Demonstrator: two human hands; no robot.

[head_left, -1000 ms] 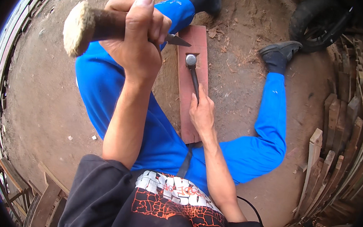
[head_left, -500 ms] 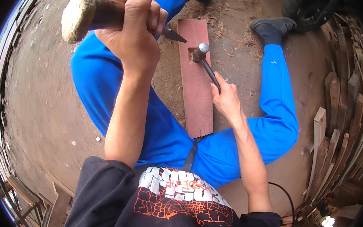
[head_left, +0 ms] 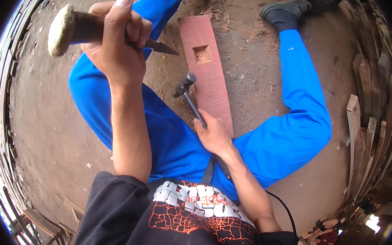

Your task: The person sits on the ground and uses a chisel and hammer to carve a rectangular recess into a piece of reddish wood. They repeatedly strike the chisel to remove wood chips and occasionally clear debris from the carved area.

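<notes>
My left hand [head_left: 121,47] is raised and wrapped round the thick dark handle of a chisel [head_left: 85,27]. The handle's butt is pale and frayed, and the blade points right, its tip just left of a reddish plank [head_left: 212,84]. A squarish recess [head_left: 202,54] is cut into the plank's upper part, with rough wood inside. My right hand [head_left: 216,134] grips a hammer [head_left: 192,104] by its dark handle. The hammer's metal head hangs over the plank's left edge, below the recess. My right hand hides part of the plank's near end.
My blue-trousered legs [head_left: 300,80] spread on both sides of the plank on a dirt floor [head_left: 49,111] with wood chips. Wooden boards [head_left: 371,122] stand in a row at the right. More timber [head_left: 43,222] lies at the lower left. A black cable [head_left: 288,208] curves beside my right arm.
The hammer and my right hand have come nearer to me and leftward, off the recess, which now shows fully. My left hand with the chisel sits slightly lower and farther left in view.
</notes>
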